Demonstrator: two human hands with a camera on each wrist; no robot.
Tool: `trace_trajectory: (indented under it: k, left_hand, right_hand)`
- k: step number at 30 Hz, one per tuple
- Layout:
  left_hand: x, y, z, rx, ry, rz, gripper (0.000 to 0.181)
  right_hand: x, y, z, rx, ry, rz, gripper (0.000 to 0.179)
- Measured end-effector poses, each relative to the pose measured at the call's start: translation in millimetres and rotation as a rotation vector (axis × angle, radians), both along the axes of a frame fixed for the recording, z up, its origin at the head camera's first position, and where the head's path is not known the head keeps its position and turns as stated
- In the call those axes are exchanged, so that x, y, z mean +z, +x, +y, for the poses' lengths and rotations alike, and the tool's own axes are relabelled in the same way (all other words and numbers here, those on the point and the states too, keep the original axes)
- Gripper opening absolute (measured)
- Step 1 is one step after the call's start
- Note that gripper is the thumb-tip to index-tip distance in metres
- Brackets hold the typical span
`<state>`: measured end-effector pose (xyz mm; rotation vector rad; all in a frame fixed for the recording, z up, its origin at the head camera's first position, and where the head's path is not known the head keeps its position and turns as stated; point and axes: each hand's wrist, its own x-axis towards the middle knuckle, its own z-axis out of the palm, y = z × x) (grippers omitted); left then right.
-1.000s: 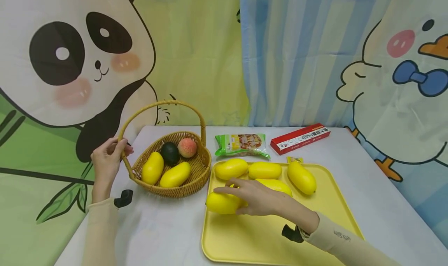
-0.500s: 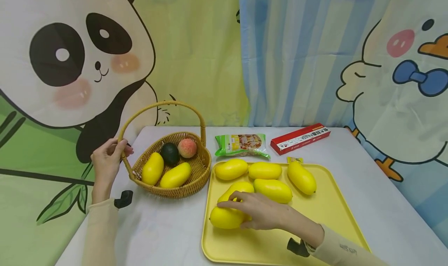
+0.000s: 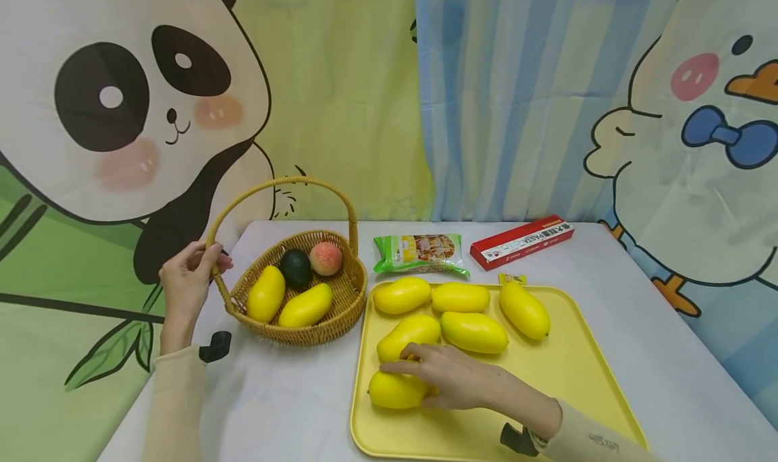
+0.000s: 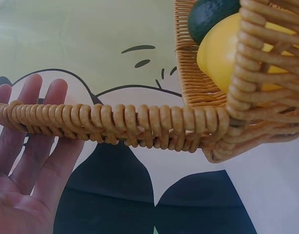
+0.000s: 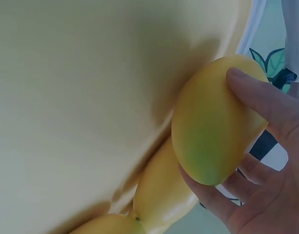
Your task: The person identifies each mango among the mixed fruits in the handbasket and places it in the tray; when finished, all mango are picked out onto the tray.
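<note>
Tray [image 3: 389, 435], yellow: beneath my right fingers. Basket [image 3: 316, 335], wicker: beside my left fingers, its handle [image 4: 154, 124] pinched by my left hand [image 3: 184, 286]. Right hand [image 3: 452, 377]: I grip one mango [image 3: 395, 390] between thumb and fingers. Five other mangoes [image 3: 474, 331]: beyond those fingers. Peach [image 3: 325, 259]: right of my left fingers.

The right hand [image 5: 281, 195], at four o'clock in view, grips a green-tinged mango [image 5: 208, 122] between thumb and fingers [image 5: 210, 199]. At seven o'clock from it lies a second mango [image 5: 164, 187], with a third mango [image 5: 103, 226] beyond at eight. The tray [image 5: 81, 97] spreads toward nine.
</note>
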<state>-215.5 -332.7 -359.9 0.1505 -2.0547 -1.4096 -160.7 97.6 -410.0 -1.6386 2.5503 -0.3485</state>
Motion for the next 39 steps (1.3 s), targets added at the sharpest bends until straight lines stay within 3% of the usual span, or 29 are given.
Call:
trace_trajectory:
  k: [9,21,32,35,39]
  left_hand:
    - [2.0,0.1,0.5,-0.006,-0.001,-0.002,0.022]
    - [0.2,0.0,-0.4,-0.001,0.001,-0.003,0.023]
    - [2.8,1.4,1.7,-0.008,0.003,-0.004,0.021]
    - [2.1,1.5,1.6,-0.012,0.010,-0.009,0.022]
    - [0.2,0.0,1.8,-0.006,0.017,-0.010,0.021]
  right_hand:
    - [-3.0,-0.7,-1.1,-0.026,0.043,-0.010,0.081]
    - [7.1,-5.3,-2.7,-0.012,0.063,0.007,0.079]
    - [43.1,-27.9,-45.4,-0.005,0.049,0.062,0.068]
    - [49.0,-37.8,-65.1,-0.002,0.022,0.042,0.068]
    - [53.2,-56.4,-93.0,0.005,0.010,0.086,0.067]
